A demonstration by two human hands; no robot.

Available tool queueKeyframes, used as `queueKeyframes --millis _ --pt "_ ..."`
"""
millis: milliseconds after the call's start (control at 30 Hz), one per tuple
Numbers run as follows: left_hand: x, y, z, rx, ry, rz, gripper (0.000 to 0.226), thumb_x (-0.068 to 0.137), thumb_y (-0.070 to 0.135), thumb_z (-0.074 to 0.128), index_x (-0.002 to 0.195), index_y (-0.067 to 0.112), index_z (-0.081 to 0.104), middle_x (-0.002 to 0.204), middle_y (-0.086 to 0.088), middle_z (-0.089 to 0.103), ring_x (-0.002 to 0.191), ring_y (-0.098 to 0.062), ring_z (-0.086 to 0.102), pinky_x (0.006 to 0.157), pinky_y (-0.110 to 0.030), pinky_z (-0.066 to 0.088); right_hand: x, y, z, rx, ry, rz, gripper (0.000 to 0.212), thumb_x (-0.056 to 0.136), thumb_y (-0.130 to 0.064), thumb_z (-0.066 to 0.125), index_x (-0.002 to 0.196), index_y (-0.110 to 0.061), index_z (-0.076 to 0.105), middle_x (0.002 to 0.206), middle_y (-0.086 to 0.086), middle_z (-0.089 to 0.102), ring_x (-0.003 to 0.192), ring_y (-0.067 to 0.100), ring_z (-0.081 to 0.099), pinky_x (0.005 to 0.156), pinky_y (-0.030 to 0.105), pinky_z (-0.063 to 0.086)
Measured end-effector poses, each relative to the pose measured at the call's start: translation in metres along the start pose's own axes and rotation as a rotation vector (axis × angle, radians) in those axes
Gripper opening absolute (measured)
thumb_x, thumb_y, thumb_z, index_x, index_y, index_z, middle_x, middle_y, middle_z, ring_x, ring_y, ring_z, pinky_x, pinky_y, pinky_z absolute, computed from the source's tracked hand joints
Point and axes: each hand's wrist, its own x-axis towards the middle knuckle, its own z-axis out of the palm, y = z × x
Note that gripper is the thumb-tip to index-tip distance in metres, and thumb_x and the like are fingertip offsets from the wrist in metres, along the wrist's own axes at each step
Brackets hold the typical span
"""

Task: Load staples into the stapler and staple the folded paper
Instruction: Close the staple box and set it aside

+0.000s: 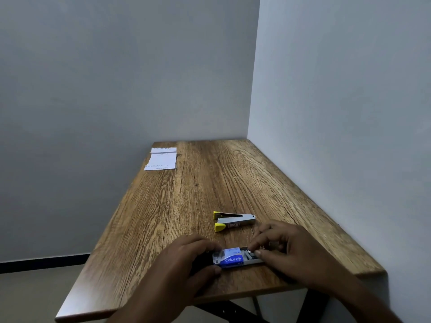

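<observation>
Head view: at the near edge of a wood-grain desk (177, 201), a person works a small blue staple box (229, 261) whose inner tray is slid partly out to the right. Left hand (186, 259) grips the box's sleeve end, fingers curled over it; right hand (286, 250) pinches at the exposed tray with fingertips (256, 252) together, seemingly on a strip of staples, though blur hides the exact contact. Just beyond the box lies the stapler (233, 222), metal with yellow caps, swung open and apart from both hands. Folded paper (161, 159) sits well away at the far left corner, near the wall.

By the look of it, the cardboard box is light and crushable, best steadied by its sleeve. A staple strip is thin, stiff yet brittle, and likely to snap unless pinched along its sides. Small and rigid, the stapler could skid on the smooth desk, so its base wants holding. Nothing lies between box and stapler; the paper calls for a long reach.
</observation>
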Motion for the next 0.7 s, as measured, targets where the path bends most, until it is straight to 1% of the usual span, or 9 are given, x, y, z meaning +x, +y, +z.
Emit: queueKeyframes --millis 67,133,300,433,500,600,667,700 --pt "0.000 0.001 0.000 -0.004 0.001 -0.001 0.035 0.083 0.046 0.065 0.118 0.044 0.061 0.109 0.035 0.056 0.105 0.014 0.049 0.087 -0.018 0.048 0.001 0.000 -0.001 0.000 -0.003 0.008 0.017 0.080 -0.019 0.078 0.088 -0.034 0.077 0.101 -0.023 0.068 0.097 -0.001 0.065 0.076 0.007 0.048" --pt "0.000 0.002 -0.001 -0.010 0.000 -0.003 0.035 0.084 0.045 0.065 0.118 0.042 0.062 0.109 0.034 0.056 0.104 0.014 0.050 0.087 -0.019 0.048 0.002 0.000 0.000 0.001 -0.014 0.029 0.015 0.080 -0.019 0.077 0.085 -0.034 0.077 0.099 -0.024 0.067 0.096 -0.001 0.064 0.075 0.007 0.047" --pt "0.001 0.004 -0.002 -0.015 -0.002 -0.002 0.034 0.084 0.041 0.066 0.118 0.038 0.063 0.111 0.029 0.058 0.104 0.012 0.052 0.088 -0.021 0.049 0.000 -0.002 0.006 0.026 0.038 0.036 0.014 0.078 -0.018 0.077 0.080 -0.032 0.076 0.092 -0.014 0.069 0.090 0.005 0.065 0.074 0.012 0.051" --pt "0.001 0.004 -0.002 0.008 0.008 0.004 0.033 0.086 0.041 0.065 0.119 0.038 0.063 0.111 0.029 0.057 0.105 0.013 0.051 0.088 -0.018 0.048 -0.004 -0.001 0.002 0.058 0.009 -0.011 0.018 0.082 -0.015 0.075 0.085 -0.033 0.079 0.101 -0.017 0.068 0.098 0.002 0.065 0.077 0.009 0.048" --pt "0.000 0.004 -0.002 0.012 0.008 0.002 0.033 0.086 0.042 0.064 0.119 0.039 0.062 0.111 0.030 0.057 0.105 0.012 0.050 0.087 -0.018 0.048 -0.006 -0.001 -0.001 0.023 -0.025 -0.058 0.015 0.084 -0.024 0.072 0.092 -0.035 0.079 0.106 -0.019 0.066 0.105 0.003 0.064 0.081 0.011 0.049" --pt "0.001 0.004 -0.003 0.006 0.008 -0.001 0.033 0.086 0.041 0.064 0.118 0.039 0.062 0.111 0.029 0.057 0.104 0.012 0.051 0.086 -0.019 0.048 -0.007 0.000 -0.002 -0.026 -0.024 -0.101 0.019 0.084 -0.040 0.070 0.100 -0.037 0.077 0.109 -0.021 0.066 0.109 0.003 0.063 0.086 0.020 0.053" --pt "0.001 0.005 -0.002 0.001 0.010 0.002 0.032 0.085 0.042 0.064 0.117 0.039 0.063 0.111 0.029 0.058 0.104 0.012 0.051 0.087 -0.019 0.048 -0.007 0.002 -0.004 -0.007 -0.002 -0.097 0.021 0.083 -0.041 0.072 0.103 -0.036 0.076 0.110 -0.020 0.067 0.110 0.003 0.064 0.087 0.020 0.054" --pt "0.001 0.005 -0.003 0.000 0.011 0.003 0.032 0.085 0.042 0.064 0.117 0.038 0.063 0.111 0.028 0.058 0.104 0.012 0.051 0.087 -0.019 0.048 -0.008 0.004 -0.006 0.011 -0.003 -0.093 0.023 0.082 -0.042 0.074 0.105 -0.037 0.074 0.111 -0.020 0.068 0.110 0.002 0.064 0.087 0.018 0.054"
